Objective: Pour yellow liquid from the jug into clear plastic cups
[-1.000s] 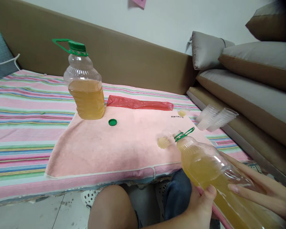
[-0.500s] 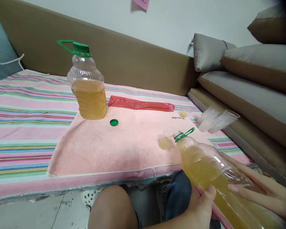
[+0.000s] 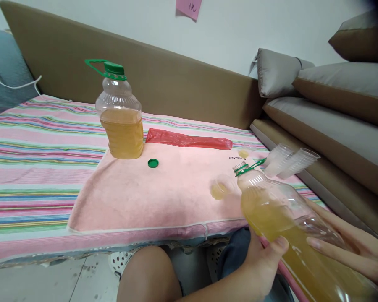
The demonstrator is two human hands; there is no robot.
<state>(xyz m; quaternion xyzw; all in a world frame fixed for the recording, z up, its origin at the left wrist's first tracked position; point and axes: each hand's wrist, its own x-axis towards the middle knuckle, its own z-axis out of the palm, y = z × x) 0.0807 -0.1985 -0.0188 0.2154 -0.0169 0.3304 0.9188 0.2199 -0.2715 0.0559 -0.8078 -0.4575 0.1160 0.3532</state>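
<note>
A tan sofa back [image 3: 182, 79] runs along a pale wall, with grey and brown cushions [image 3: 334, 105] stacked at the right. In front lies a striped sheet [image 3: 34, 159], and on it a pink towel [image 3: 164, 197] serves as the work surface.

The largest thing in hand is the tilted bottle [image 3: 290, 226], a clear plastic jug more than half full of amber liquid, uncapped, its mouth with a green handle ring leaning toward the small cup [image 3: 219, 191] that stands on the towel just beside it, with a little of the same liquid in it. The left hand [image 3: 264, 260] is closed around the bottle's underside near the middle, thumb up against the wall. The right hand [image 3: 349, 251] lies along the lower body with its fingers spread flat on the plastic, steadying rather than clenching.

A second bottle [image 3: 121, 113], capped in green and about half full, stands upright at the towel's far left corner. A red plastic bag [image 3: 189, 140] lies flat behind, and a nested stack of clear cups [image 3: 291, 161] lies on its side at the right. A loose green cap [image 3: 153, 163] rests near the upright bottle.

The tilted bottle likely feels heavy and sloshes, its thin ribbed walls giving under pressure and perhaps slick; a hold at the waist with support under the base seems soundest.
</note>
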